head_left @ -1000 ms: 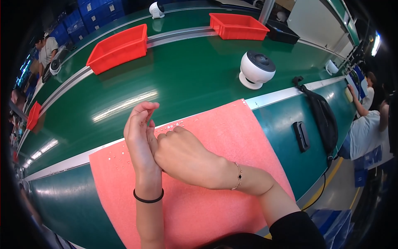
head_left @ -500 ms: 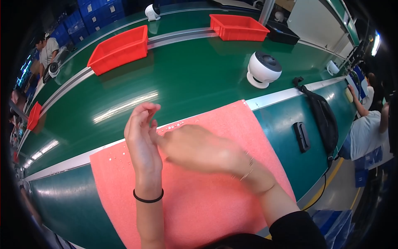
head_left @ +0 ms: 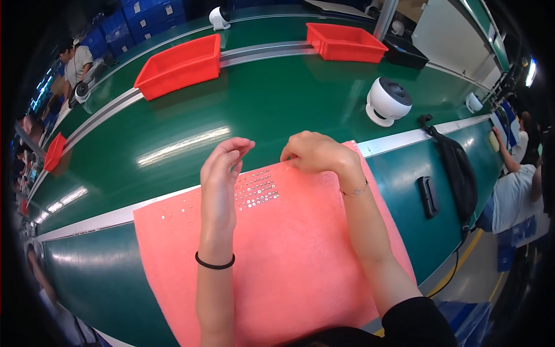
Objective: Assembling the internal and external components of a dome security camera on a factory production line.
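Observation:
Over the left half of a pink cloth [head_left: 289,260] my left hand [head_left: 221,173] is raised, its fingers curled toward the thumb; whatever lies inside is hidden. My right hand [head_left: 319,152] bends down at the cloth's far edge with fingers and thumb pressed together, and I cannot see what is between them. Small shiny metal pieces [head_left: 257,192] sit in tight rows on the cloth between my hands. A few more loose pieces [head_left: 163,217] lie scattered left of my left wrist.
Beyond the cloth, a white round camera-like device [head_left: 388,103] stands on the green bench. Two red bins [head_left: 182,68] [head_left: 347,45] rest on a rail farther back. To the right are a black case [head_left: 428,198] and a black bag [head_left: 454,168]. Other people work at both sides.
My right hand has moved away from my left hand, right and farther off, to the cloth's far edge. The rows of metal pieces it covered now show. The view has shifted slightly.

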{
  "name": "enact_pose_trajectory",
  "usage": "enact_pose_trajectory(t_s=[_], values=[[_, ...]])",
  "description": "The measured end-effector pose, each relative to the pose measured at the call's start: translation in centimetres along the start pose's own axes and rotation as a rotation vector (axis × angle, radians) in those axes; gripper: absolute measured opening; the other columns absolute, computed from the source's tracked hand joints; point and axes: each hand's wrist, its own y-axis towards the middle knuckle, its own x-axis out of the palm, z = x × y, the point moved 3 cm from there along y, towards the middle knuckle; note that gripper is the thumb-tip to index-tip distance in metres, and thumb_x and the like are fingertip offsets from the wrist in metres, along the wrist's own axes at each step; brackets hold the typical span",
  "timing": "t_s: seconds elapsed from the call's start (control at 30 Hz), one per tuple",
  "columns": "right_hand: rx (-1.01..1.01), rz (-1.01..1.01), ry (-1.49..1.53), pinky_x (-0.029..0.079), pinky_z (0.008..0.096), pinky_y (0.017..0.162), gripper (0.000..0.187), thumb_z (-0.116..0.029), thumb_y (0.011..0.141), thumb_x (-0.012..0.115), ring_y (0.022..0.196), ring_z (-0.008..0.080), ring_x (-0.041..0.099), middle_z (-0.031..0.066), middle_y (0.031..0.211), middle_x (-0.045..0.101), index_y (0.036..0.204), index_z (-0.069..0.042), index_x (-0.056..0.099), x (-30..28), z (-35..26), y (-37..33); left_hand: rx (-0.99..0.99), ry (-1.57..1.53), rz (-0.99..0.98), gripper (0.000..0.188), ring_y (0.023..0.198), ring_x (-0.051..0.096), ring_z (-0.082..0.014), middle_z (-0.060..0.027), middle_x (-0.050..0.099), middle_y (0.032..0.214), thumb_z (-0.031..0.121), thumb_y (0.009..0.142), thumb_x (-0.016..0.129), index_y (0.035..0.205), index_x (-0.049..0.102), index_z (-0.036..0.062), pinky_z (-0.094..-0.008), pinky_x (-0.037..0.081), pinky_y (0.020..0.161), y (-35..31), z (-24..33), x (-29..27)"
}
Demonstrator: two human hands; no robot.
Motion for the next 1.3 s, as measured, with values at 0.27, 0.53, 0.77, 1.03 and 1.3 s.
enact_pose_trajectory(t_s=[0.27,0.53,0.77,1.03,1.3], values=[[-0.211,0.137,0.011,0.043,0.0360,0.076,0.016,-0.008,0.075,0.057,0.088,0.0261,0.055,0.0107,0.085,0.060,0.089,-0.003,0.063,-2.9,-1.7,-3.1,0.410,0.976,-0.098,0.031,0.116,0.046,-0.0297,-0.0101,0.057,0.113,0.019,0.083,0.056,0.113,0.055,0.0099,-0.0359,0.033,0.098,-0.1,-2.1,1.4],[-0.292,0.282,0.060,0.046,0.0382,0.072,0.017,0.000,0.071,0.057,0.086,0.0289,0.057,0.0127,0.085,0.061,0.085,-0.002,0.064,-3.9,-2.9,-4.7,0.199,1.016,-0.175,0.025,0.081,0.055,-0.0263,-0.0131,0.060,0.081,0.025,0.085,0.056,0.091,0.062,0.0015,-0.0358,0.039,0.081,0.7,-4.0,1.4],[-0.140,0.247,-0.021,0.045,0.0370,0.072,0.013,-0.003,0.068,0.061,0.086,0.0261,0.055,0.0076,0.086,0.058,0.081,-0.006,0.062,-2.9,-3.1,-3.8,0.249,1.003,-0.128,0.027,0.076,0.054,-0.0251,-0.0104,0.061,0.074,0.029,0.085,0.055,0.084,0.064,0.0030,-0.0374,0.034,0.083,0.7,-4.4,1.4],[-0.056,0.177,-0.030,0.045,0.0368,0.070,0.013,-0.009,0.065,0.068,0.089,0.0249,0.055,0.0061,0.086,0.058,0.075,-0.006,0.060,-2.5,-2.4,-2.7,0.192,1.010,-0.140,0.029,0.074,0.055,-0.0266,-0.0119,0.062,0.073,0.030,0.085,0.055,0.084,0.065,0.0024,-0.0375,0.036,0.080,1.1,-4.8,1.5],[-0.120,0.239,-0.092,0.045,0.0373,0.068,0.009,-0.006,0.068,0.065,0.088,0.0260,0.056,0.0063,0.084,0.059,0.075,-0.005,0.060,-2.2,-1.9,-2.2,0.170,0.955,-0.089,0.030,0.075,0.058,-0.0291,-0.0143,0.063,0.072,0.031,0.083,0.058,0.085,0.065,0.0018,-0.0380,0.045,0.071,1.8,-6.1,0.9]])
